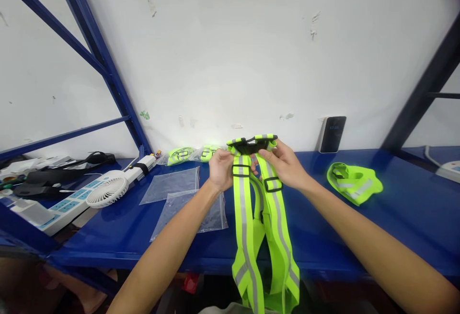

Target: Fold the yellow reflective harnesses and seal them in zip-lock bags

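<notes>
A neon-yellow reflective vest (244,218) made of elastic straps with grey stripes hangs between my hands, over the shelf's front edge. My left hand (221,168) is closed on its upper left part, beside a black slider buckle. On the other side, my right hand (285,163) pinches the upper right part, thumb on top. Black fittings span the top of the straps between both hands. The fingertips behind the straps are partly hidden. A second vest (354,183), folded up, lies on the blue shelf to the right.
Two clear zip bags (194,213) lie flat to the left, with bagged neon bundles (179,155) behind them by the wall. A white fan (108,190), a power strip (68,203) and cables crowd the far left. A phone-like device (333,134) leans against the wall. Blue posts flank the shelf (312,227).
</notes>
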{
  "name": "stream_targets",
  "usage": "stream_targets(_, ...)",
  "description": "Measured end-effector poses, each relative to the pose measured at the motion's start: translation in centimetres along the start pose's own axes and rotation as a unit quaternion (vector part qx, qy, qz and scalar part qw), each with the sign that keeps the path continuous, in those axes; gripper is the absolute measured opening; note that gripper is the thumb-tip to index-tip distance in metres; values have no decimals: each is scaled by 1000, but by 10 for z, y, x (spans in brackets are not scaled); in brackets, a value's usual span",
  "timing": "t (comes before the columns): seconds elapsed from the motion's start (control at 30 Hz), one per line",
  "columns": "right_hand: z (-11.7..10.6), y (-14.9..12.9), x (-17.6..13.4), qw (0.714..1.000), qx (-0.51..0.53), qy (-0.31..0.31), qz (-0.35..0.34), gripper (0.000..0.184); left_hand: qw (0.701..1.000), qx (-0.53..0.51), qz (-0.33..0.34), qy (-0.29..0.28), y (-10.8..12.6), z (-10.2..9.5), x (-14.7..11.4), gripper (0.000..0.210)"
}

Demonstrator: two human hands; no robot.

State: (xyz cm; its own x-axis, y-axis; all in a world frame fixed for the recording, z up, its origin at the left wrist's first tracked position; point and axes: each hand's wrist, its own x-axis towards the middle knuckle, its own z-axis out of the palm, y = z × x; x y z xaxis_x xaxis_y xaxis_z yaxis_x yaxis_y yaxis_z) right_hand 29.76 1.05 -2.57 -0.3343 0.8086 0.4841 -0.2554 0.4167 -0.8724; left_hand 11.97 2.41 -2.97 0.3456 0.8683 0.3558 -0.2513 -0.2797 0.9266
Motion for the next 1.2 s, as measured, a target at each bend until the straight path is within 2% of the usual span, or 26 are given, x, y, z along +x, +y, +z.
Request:
stream_targets(0.13, -7, 8, 4, 999, -31, -13, -1, 35, 993, -73, -92, -14, -3, -1, 4, 68)
stream_targets(0.23, -8, 16, 5, 999, -36, -3, 7, 29, 982, -123, -140, 5, -6, -1, 7, 51)
stream_targets(0.3, -6, 18, 4, 999, -7, 15, 40, 24, 983, -141, -115, 28, -8, -3, 10, 36)
stream_targets(0.33, -5, 18, 3, 997, 18, 25, 70, 25, 984, -144, -94, 39, -9, -5, 11, 36)
stream_targets(0.43, -2, 11, 1, 979, 119, 28, 164, 37, 990, -122, -45, 45, -16, -13, 13, 53)
stream_targets(0.5, -3, 5, -1, 970, 155, 35, 185, 37, 997, -74, -28, 26, -22, -19, 14, 65)
stream_targets(0.63, -9, 7, 0, 974, 101, 104, 175, 47, 999, 35, 15, -5, -31, -26, 15, 73)
stream_targets(0.7, -14, 14, 3, 972, 81, 121, 184, 54, 998, 39, 39, 12, -34, -26, 16, 79)
stream_targets(0.77, -17, 19, 5, 972, 80, 108, 194, 46, 998, 15, 47, 49, -38, -25, 19, 86)
stream_targets(0.83, -17, 22, 6, 977, 78, 92, 176, 36, 997, -3, 41, 69, -43, -22, 21, 77)
stream_targets(0.97, -12, 30, 5, 989, 31, 117, 86, 37, 999, 13, 26, 38, -52, -14, 20, 49)
stream_targets(1.13, -14, 45, 1, 982, -144, 108, 54, 39, 998, -45, -30, 41, -53, -8, 14, 51)
stream_targets(1.2, -17, 49, 0, 979, -173, 93, 51, 40, 997, -49, -36, 48, -53, -9, 14, 51)
